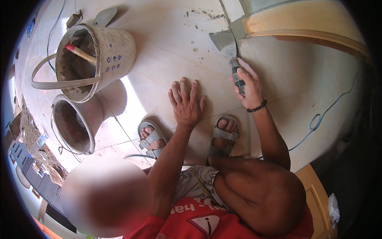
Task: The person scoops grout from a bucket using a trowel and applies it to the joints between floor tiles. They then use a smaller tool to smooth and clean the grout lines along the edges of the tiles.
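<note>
I saw the right hand (pixel 248 83) wrapped around a scraper (pixel 230 51) over glossy, cream tiles (pixel 159 47). Its smeared metal blade (pixel 223 41) flared from a dark, ribbed handle (pixel 239 82); the long axis ran away from the person, blade foremost, leaning slightly left. The left hand (pixel 186 102) lay palm-down on the tiles, fingers spread, unclenched.

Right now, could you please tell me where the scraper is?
In the head view, the scraper is in the upper part, right of centre, gripped in the right hand, up and right of the left hand.

Grey and black scraper (pixel 233 62), cream tiles (pixel 159 47), whitish bucket (pixel 120 46), red shirt (pixel 179 224), patterned grey shorts (pixel 195 181)
</note>
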### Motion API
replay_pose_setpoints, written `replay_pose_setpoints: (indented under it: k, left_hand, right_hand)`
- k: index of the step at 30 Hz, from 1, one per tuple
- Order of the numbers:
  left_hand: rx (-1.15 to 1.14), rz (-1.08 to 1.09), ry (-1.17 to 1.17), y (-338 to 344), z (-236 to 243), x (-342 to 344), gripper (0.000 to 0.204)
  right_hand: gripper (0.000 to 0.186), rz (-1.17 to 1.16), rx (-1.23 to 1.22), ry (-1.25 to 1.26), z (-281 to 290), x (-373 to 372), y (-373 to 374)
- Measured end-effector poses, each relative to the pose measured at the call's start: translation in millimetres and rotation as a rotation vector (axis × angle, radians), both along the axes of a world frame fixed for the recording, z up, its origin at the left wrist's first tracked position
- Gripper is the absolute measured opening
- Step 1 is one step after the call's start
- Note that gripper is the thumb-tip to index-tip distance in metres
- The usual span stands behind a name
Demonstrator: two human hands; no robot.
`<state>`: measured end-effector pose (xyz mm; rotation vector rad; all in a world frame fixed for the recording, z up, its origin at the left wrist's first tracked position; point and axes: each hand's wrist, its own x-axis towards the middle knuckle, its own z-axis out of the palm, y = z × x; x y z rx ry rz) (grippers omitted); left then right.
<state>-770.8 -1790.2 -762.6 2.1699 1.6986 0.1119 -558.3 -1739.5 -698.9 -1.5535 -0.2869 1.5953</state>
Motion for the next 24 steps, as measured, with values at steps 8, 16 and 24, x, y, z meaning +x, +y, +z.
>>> replay_pose_setpoints:
  k: [8,16,24]
  left_hand:
    - [0.023,-0.001,0.004,1,0,1,0.068]
    - [0.010,0.000,0.012,3,2,2,0.067]
    - [-0.013,-0.002,0.000,2,0,-2,0.069]
  right_hand:
    - [0.051,0.014,0.011,0.009,-3,1,5]
    - [0.048,0.197,0.067,-0.133,13,-11,41]
    - [0.046,0.135,0.005,-0.166,22,-14,-38]
